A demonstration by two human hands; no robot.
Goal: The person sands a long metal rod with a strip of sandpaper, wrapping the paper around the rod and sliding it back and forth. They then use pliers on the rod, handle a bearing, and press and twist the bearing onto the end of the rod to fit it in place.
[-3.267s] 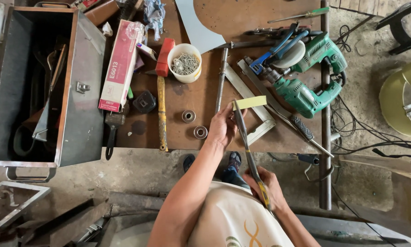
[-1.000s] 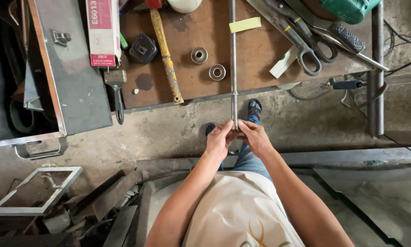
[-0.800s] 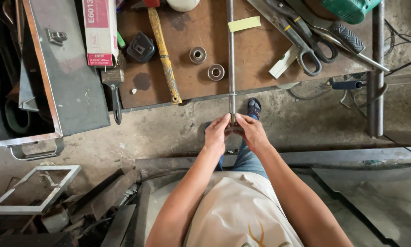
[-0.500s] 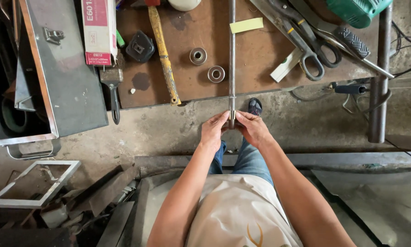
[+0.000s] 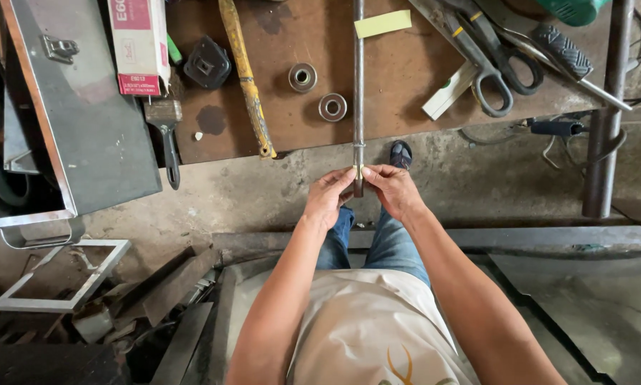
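Note:
A long thin metal rod (image 5: 358, 78) lies along the brown workbench (image 5: 406, 78) and sticks out over its near edge. My left hand (image 5: 329, 197) and my right hand (image 5: 392, 189) both pinch the rod's near end from either side. A small strip of pale tape or a marker sits on the rod between my fingertips. A yellow slip of tape (image 5: 382, 23) lies on the bench just right of the rod.
Two steel bearing rings (image 5: 303, 77) (image 5: 332, 107), a yellow-handled tool (image 5: 246, 78), a hammer (image 5: 166, 128), a pink box (image 5: 139, 39), large shears (image 5: 488, 60) and a green drill (image 5: 573, 8) lie on the bench. An open metal toolbox (image 5: 85, 121) stands left. A steel pipe (image 5: 606, 114) stands right.
Since 3.3 s ago the view dropped toward me and both hands came to the rod's near end. Over the last second my hands stay on the rod with only slight shifts.

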